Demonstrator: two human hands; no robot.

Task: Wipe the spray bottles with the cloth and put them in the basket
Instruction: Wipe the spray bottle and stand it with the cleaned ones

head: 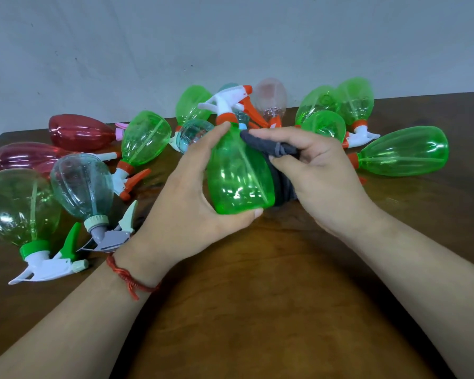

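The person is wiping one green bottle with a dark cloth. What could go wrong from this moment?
1. The left hand grips the smooth green bottle only at neck and base; the right hand pressing the cloth sideways might push it loose.
2. The clear bottle lies just beside the left wrist; a nudge may roll it toward the table edge.
3. No basket is in view, so placing means looking away.
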